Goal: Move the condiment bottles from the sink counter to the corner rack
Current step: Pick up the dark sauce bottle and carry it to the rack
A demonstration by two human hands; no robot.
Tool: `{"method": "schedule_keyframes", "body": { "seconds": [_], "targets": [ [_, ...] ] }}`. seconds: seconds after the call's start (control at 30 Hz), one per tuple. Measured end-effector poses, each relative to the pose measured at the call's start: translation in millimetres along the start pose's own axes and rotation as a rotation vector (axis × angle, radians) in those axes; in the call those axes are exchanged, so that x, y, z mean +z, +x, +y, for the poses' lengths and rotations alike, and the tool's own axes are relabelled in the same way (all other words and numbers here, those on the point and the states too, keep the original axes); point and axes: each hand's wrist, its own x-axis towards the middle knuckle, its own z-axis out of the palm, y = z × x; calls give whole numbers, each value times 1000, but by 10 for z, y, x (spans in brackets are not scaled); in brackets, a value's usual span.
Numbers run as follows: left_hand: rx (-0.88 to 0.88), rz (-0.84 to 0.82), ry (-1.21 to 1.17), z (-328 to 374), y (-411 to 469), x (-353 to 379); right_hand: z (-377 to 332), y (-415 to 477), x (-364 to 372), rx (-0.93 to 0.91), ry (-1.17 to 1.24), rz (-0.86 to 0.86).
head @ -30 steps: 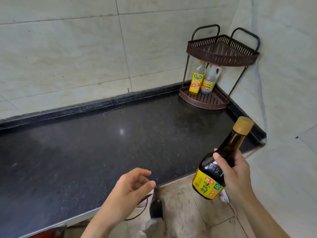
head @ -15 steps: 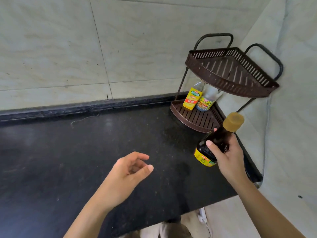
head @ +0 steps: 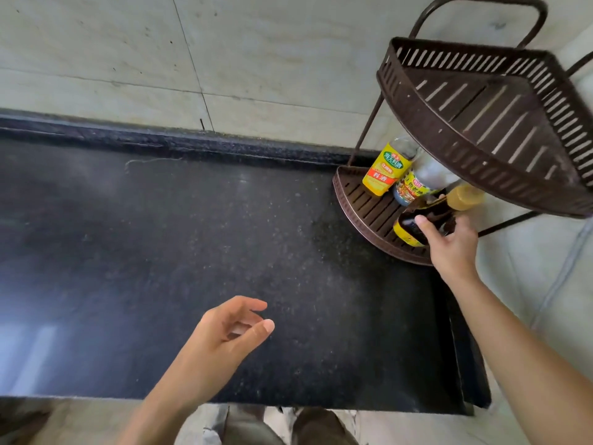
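My right hand (head: 449, 245) grips a dark soy sauce bottle (head: 417, 224) with a tan cap and yellow label, tilted, over the lower tier of the brown corner rack (head: 359, 207). Whether its base touches the tier I cannot tell. Two bottles stand at the back of that tier: a yellow-labelled one (head: 383, 171) and a clear one with a colourful label (head: 414, 186). The rack's upper tier (head: 475, 117) holds nothing visible. My left hand (head: 224, 338) hovers over the black counter (head: 192, 252) with loosely curled fingers, holding nothing.
Pale tiled walls meet behind the rack in the corner. The counter's raised black back edge (head: 192, 139) runs along the wall. Its front edge (head: 288, 404) is close to me, with the floor and my feet below.
I have stepped closer to the corner. My right hand has carried the dark bottle forward and down from over the counter's front to the rack's lower tier. The left hand stayed loose.
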Motion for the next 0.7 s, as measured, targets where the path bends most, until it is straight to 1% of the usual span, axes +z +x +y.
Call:
{"method": "schedule_keyframes", "body": {
  "seconds": [0.1,0.23,0.4,0.6,0.7],
  "targets": [
    [-2,16,15,14,6,99,134,142,-40,37,21,10],
    [-12,42,31,0,12,167,222,354,-111,34,62,14],
    [-28,29,36,-15,-45,269,328,446,-125,68,31,-55],
    [-43,50,45,-46,-98,302,443,212,60,142,-35,47],
    [-54,74,49,-58,-119,283,470,190,123,176,-47,55]
  ]
}}
